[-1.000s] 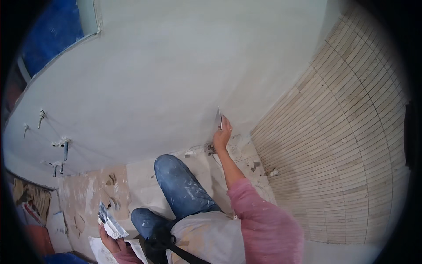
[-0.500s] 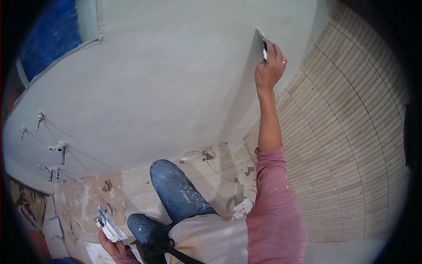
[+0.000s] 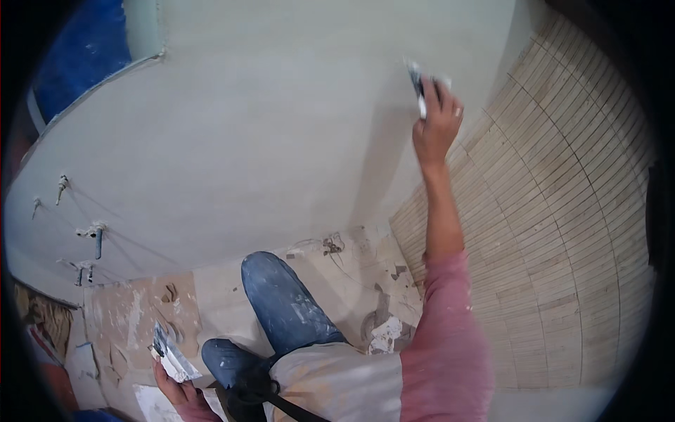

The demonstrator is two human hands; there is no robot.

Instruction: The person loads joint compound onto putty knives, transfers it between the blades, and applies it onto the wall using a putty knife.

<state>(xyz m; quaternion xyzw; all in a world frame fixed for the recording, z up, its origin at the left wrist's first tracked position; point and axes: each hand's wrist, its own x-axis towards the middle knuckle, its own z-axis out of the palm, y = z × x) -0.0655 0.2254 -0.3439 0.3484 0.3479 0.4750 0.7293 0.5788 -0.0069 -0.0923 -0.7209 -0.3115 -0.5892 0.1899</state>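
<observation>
- Head view: the right hand point(image 3: 437, 132) gripped a spreader point(image 3: 415, 80) at the wall point(image 3: 281, 133), seemingly light, best held by its back.
- The left hand point(image 3: 171, 387) clasped a smeared blade point(image 3: 177, 357), likely slippery, near the left knee point(image 3: 226, 359).

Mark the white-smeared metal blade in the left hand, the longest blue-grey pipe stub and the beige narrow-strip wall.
White-smeared metal blade point(image 3: 177, 357) in the left hand point(image 3: 170, 387), head view: mid-face.
Longest blue-grey pipe stub point(image 3: 98, 244), head view: mid-length.
Beige narrow-strip wall point(image 3: 545, 225), head view: middle strips.
</observation>
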